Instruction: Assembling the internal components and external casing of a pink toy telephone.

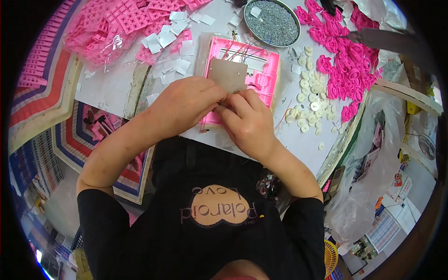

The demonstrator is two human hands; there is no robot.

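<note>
A pink plastic casing (271,60) lies on the table in front of me, with thin red and blue wires (240,50) at its far end. On it rests a flat grey-brown board (226,72), covering part of the inside. My left hand (193,100) reaches over the casing's left side, fingertips pinched at the board's near edge. Right beside it, my right hand (249,119) has its thumb and fingers pinched at the same spot. Something small and dark shows between the fingertips, too hidden to name.
Beyond the casing stands a round metal dish of screws (273,23). White plastic wheels (308,88) and a heap of bright pink parts (338,56) lie to the right. At the far left are bagged pink pieces (105,35) and white paper squares (170,35). A striped box (39,105) borders the table's left.
</note>
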